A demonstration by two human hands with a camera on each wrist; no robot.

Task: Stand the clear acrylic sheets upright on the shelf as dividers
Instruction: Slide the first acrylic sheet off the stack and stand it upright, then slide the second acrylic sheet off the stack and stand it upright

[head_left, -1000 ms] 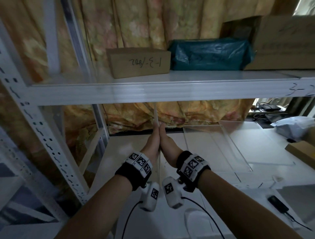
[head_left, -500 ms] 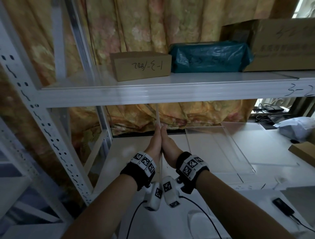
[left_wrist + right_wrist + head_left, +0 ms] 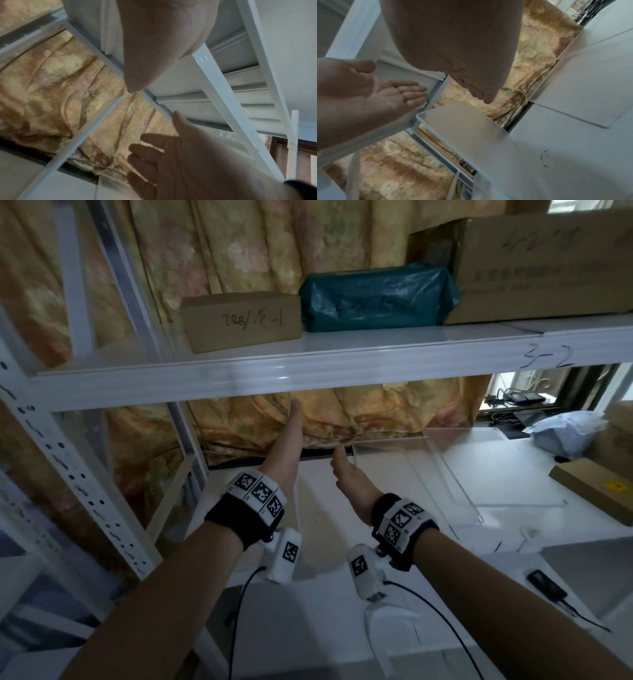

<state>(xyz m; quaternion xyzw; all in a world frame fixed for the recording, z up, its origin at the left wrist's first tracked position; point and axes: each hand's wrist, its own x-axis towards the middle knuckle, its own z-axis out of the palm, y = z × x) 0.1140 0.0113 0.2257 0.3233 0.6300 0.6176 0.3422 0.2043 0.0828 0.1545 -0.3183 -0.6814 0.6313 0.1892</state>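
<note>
A clear acrylic sheet point(image 3: 77, 146) stands upright on edge on the white lower shelf point(image 3: 318, 518), seen almost edge-on between my hands. My left hand point(image 3: 291, 436) is flat with straight fingers just left of it, fingertips near its top corner below the upper shelf beam point(image 3: 308, 374); contact is unclear. My right hand point(image 3: 346, 474) is open, off to the right and clear of the sheet. Two more clear sheets point(image 3: 428, 484) lie flat on the lower shelf to the right.
On the upper shelf sit a small cardboard box point(image 3: 239, 321), a teal parcel point(image 3: 376, 299) and a big carton point(image 3: 548, 261). A perforated post point(image 3: 68, 474) rises at the left. At right lie a flat brown box point(image 3: 596, 491), a white bag point(image 3: 568, 433) and a black device point(image 3: 544, 583).
My hands were pressed together on either side of the upright sheet. They have parted: the right hand drew off to the right, the left stretched forward and up along the sheet.
</note>
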